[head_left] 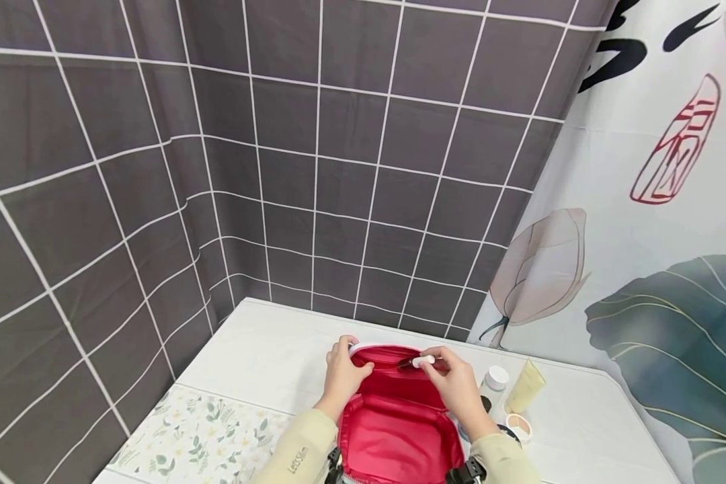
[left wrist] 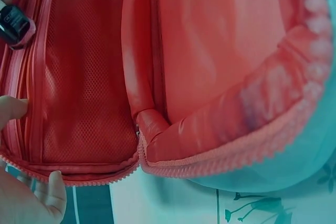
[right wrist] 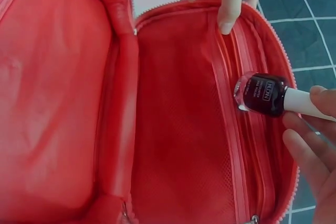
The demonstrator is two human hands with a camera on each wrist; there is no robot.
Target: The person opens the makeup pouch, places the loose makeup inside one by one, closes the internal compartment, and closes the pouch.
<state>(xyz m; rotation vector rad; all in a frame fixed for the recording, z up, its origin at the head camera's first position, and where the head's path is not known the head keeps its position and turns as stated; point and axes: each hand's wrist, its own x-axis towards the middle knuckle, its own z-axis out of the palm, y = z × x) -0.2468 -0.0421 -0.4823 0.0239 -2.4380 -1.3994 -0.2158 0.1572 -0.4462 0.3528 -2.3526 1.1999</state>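
A red-lined zip bag point(head_left: 401, 437) lies unfolded on the table, its lid raised at the back. Inside the lid runs a mesh pocket point(right wrist: 176, 108) with a zipper strip whose slit is parted. My left hand point(head_left: 342, 376) grips the lid's left edge, thumb inside at the pocket slit. Between the thumb and fingers of my right hand point(head_left: 456, 386) is the white cap of a dark nail polish bottle point(right wrist: 266, 94). The bottle's base points at the pocket slit and overlaps the zipper strip in the right wrist view. The bag's main compartment shows bare red lining.
Right of the bag stand a white-capped bottle point(head_left: 496, 378) and a pale yellow tube point(head_left: 526, 387), with a round powder compact point(head_left: 518, 426) in front. A floral mat point(head_left: 199, 437) lies at the left. Dark grid-patterned cloth point(head_left: 351, 188) hangs behind the table.
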